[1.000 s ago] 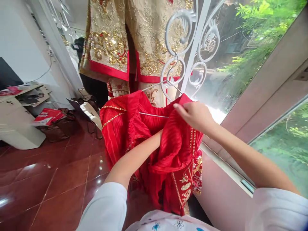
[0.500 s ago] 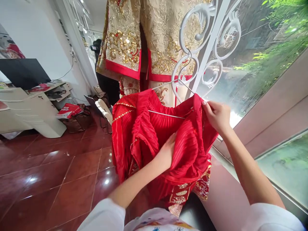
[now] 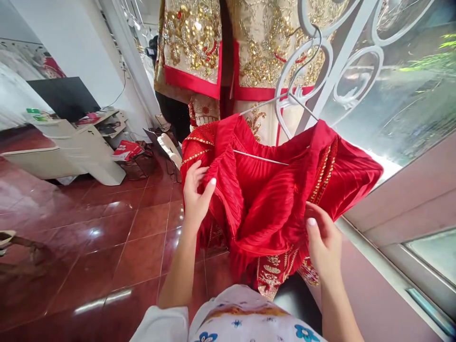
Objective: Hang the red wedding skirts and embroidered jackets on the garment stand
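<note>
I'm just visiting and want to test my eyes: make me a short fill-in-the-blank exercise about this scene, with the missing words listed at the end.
1. The red pleated garment hangs on a thin wire ____.
2. The scrollwork beside the window is coloured ____.
3. The cream garment behind has a hem band coloured ____.
4. The hand nearer the window is the person's ____ one.

Missing words: hanger; white; red; right.

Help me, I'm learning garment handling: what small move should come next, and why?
Probably smooth the front of the red garment downward: it hangs bunched in folds on the wire hanger, with the left hand and right hand at either side.
</note>
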`<act>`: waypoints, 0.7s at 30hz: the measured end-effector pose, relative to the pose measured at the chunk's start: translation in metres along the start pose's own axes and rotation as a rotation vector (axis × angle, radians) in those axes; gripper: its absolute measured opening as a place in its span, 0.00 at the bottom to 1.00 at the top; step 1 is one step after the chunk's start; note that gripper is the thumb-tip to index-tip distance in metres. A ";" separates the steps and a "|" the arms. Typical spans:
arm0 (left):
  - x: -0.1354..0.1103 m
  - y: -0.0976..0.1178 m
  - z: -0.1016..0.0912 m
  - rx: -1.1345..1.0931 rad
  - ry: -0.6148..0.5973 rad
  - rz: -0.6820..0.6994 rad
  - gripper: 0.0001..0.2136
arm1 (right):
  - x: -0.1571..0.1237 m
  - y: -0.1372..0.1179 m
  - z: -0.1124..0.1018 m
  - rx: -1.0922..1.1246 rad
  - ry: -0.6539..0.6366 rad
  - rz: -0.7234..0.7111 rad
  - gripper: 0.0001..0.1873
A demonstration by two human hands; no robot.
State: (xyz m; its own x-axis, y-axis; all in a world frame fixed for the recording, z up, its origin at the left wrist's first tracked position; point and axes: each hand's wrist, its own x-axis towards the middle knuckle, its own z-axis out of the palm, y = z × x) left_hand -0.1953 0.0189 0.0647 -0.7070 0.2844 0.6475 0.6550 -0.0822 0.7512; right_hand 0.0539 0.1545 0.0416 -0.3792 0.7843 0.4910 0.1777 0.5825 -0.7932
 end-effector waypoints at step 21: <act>0.141 0.034 -0.027 0.190 -0.172 -0.114 0.10 | 0.198 -0.133 0.076 -0.464 -0.156 -0.901 0.15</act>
State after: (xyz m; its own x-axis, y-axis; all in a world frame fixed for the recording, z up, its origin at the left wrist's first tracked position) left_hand -0.2801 0.0305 0.1854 -0.7337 0.4411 0.5169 0.6236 0.1351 0.7699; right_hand -0.1140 0.2158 0.2172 -0.6537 -0.0029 0.7567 0.0891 0.9927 0.0808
